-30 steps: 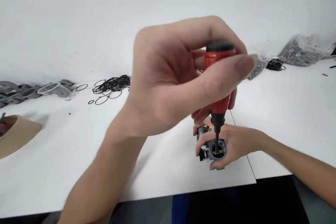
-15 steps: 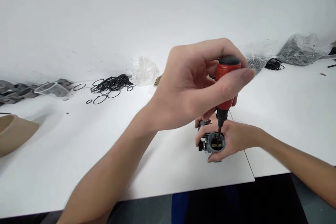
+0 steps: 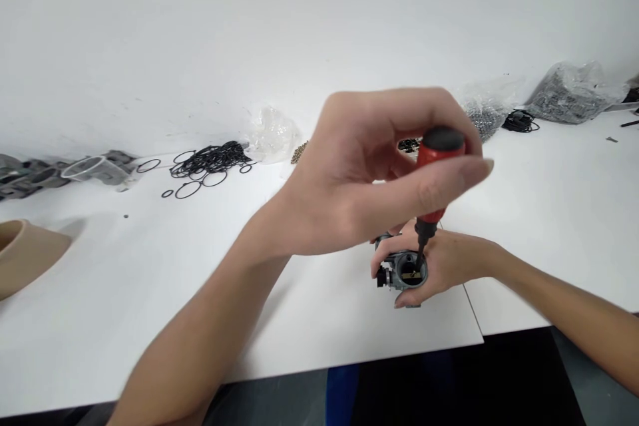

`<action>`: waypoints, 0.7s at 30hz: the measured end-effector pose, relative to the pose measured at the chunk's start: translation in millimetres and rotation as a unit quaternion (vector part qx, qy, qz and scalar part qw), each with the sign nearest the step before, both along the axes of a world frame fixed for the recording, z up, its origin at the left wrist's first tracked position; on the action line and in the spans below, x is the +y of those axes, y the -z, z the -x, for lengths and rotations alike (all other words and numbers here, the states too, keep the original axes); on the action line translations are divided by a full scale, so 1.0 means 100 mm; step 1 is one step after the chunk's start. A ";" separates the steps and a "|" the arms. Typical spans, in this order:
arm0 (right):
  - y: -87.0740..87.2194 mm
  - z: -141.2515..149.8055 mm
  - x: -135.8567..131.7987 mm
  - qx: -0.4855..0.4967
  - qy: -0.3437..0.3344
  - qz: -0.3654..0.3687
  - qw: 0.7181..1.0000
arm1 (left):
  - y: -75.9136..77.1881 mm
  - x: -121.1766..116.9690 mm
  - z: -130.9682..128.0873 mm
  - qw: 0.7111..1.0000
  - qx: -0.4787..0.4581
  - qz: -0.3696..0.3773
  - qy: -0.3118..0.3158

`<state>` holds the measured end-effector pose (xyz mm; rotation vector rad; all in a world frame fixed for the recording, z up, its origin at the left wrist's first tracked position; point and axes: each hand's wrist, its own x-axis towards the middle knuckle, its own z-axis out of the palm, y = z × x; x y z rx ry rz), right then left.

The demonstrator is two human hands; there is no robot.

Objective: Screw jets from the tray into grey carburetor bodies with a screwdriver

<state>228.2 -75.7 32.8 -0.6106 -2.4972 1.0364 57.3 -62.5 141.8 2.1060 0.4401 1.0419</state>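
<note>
My left hand (image 3: 384,166) is wrapped round the red handle of a screwdriver (image 3: 433,210) with a black cap on its end. The shaft points down and its tip reaches into the round bore of a small grey metal carburetor (image 3: 402,283). A brass-coloured plate (image 3: 411,275) shows inside that bore. From the right, my right hand (image 3: 439,263) grips the carburetor against the white table, its thumb on the near side and fingers over the far side. Part of the carburetor is hidden by the fingers.
Behind lie a pile of black rubber rings (image 3: 212,163), a clear plastic bag (image 3: 273,136), bags of small metal parts (image 3: 569,93) and a black coil (image 3: 520,121). To the left are a clear cup (image 3: 94,172), grey metal parts (image 3: 37,176) and a beige container (image 3: 34,256).
My left hand and the screwdriver's handle have shifted slightly right and down. The screwdriver's tip has moved from the brass plate toward the bore's right side. The right hand stays put.
</note>
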 end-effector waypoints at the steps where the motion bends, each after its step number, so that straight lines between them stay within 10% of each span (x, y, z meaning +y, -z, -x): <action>1: -0.01 0.00 0.00 0.000 0.004 0.001 1.000 | -0.01 -0.01 0.01 1.000 0.013 0.011 0.017; 21: 0.02 -0.12 0.11 0.034 0.026 0.074 0.996 | -0.23 0.05 0.31 0.996 -0.012 -0.037 -0.077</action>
